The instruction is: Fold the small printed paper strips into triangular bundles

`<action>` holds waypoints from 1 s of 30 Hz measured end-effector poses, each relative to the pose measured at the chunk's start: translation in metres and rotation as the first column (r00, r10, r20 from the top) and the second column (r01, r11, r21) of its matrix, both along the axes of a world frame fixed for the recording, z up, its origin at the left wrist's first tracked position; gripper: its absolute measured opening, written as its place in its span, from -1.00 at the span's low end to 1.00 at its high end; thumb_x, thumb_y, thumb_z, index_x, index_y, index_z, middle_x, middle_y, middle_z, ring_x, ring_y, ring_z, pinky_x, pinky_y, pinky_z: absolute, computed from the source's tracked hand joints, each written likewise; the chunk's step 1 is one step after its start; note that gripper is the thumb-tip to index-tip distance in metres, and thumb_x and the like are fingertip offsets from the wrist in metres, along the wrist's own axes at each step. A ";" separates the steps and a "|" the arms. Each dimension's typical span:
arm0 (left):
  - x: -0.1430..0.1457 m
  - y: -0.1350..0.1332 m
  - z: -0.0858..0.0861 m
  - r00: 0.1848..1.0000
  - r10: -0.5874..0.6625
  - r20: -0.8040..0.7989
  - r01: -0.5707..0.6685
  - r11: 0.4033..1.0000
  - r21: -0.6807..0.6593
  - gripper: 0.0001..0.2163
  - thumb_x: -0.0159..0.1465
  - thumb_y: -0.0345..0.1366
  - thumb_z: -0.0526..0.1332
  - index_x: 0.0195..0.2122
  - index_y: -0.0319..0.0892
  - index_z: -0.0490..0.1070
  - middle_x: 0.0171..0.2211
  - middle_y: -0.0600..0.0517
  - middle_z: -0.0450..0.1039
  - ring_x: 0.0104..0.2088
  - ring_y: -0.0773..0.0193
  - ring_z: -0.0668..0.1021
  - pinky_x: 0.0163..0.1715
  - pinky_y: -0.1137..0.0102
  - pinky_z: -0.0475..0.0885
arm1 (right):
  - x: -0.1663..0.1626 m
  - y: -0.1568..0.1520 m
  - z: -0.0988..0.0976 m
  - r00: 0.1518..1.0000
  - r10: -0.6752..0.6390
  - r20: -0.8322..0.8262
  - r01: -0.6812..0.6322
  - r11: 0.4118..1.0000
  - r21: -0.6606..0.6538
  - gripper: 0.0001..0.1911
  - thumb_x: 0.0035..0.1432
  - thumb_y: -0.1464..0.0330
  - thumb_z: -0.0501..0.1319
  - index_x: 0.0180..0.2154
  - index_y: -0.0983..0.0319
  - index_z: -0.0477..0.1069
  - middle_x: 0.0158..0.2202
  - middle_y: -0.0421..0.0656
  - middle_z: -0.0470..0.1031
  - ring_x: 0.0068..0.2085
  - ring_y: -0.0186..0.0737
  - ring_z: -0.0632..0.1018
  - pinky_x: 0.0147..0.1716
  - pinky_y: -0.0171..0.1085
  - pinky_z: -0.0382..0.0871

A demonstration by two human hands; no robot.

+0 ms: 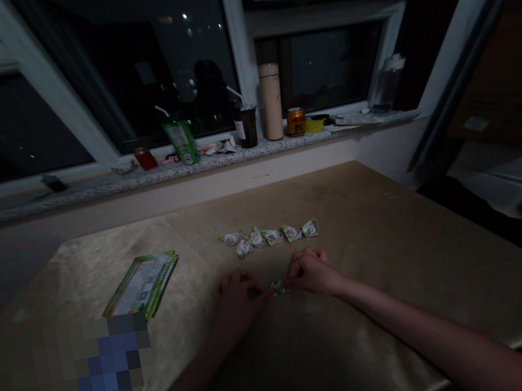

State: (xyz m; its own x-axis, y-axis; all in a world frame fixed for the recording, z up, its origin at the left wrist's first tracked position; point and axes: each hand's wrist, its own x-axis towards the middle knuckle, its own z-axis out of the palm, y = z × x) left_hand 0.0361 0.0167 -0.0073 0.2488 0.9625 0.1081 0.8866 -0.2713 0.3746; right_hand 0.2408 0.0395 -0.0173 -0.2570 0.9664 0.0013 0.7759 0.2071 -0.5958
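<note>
Between my two hands is a small wrapped candy (278, 286) in a green and white wrapper, low over the table. My left hand (239, 295) pinches its left end between thumb and finger. At the other end, the fingers of my right hand (311, 271) are closed on the wrapper. Just beyond, a rough row of several similar wrapped candies (272, 237) lies on the table, with twisted wrapper ends. A flat green and white packet (142, 284) with printed text rests to the left of my left hand.
A brownish cloth covers the table (402, 251). Along the windowsill (229, 158) stand a green cup (181, 141), a red jar (145, 158), a dark cup with a straw (247, 127), a tall pinkish flask (271, 102) and an orange can (296, 122). A blurred-out patch hides the table's lower left.
</note>
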 end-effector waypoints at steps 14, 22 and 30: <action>0.014 -0.028 0.006 0.991 -0.119 -0.055 0.124 0.986 0.115 -0.74 0.33 -0.28 0.06 0.00 -0.15 0.37 0.02 -0.08 0.35 0.03 0.06 0.38 0.03 0.12 0.24 | -0.005 0.014 0.018 0.987 0.089 0.131 -0.066 0.982 -0.176 -0.88 -0.09 0.26 0.36 -0.49 0.17 0.58 -0.47 -0.18 0.53 -0.14 -0.08 0.41 -0.07 -0.10 0.08; 0.017 -0.068 -0.016 0.893 -0.400 -0.203 0.433 0.887 0.157 -0.35 0.27 -0.14 0.12 0.31 -0.27 -0.09 0.27 -0.22 0.05 0.23 -0.04 0.20 0.14 0.12 0.21 | -0.004 0.025 0.024 0.971 0.209 0.117 -0.166 0.940 -0.299 -0.83 -0.03 0.24 0.29 -0.48 0.20 0.57 -0.55 -0.26 0.48 -0.38 -0.25 0.45 0.06 0.09 -0.02; 0.014 -0.069 -0.023 0.886 -0.397 -0.239 0.440 0.883 0.166 -0.31 0.26 -0.07 0.13 0.31 -0.29 -0.07 0.29 -0.23 0.01 0.25 -0.04 0.17 0.16 0.12 0.19 | -0.005 0.025 0.027 0.961 0.239 0.137 -0.184 0.927 -0.326 -0.84 0.00 0.27 0.28 -0.48 0.23 0.55 -0.55 -0.27 0.46 -0.37 -0.24 0.48 0.07 0.10 -0.02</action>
State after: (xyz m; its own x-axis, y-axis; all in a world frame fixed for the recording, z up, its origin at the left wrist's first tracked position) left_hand 0.0497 -0.0528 -0.0305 0.6595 0.7237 0.2033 0.7211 -0.6855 0.1012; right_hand 0.2355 0.0649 0.0102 -0.4252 0.8353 -0.3486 0.8299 0.2060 -0.5185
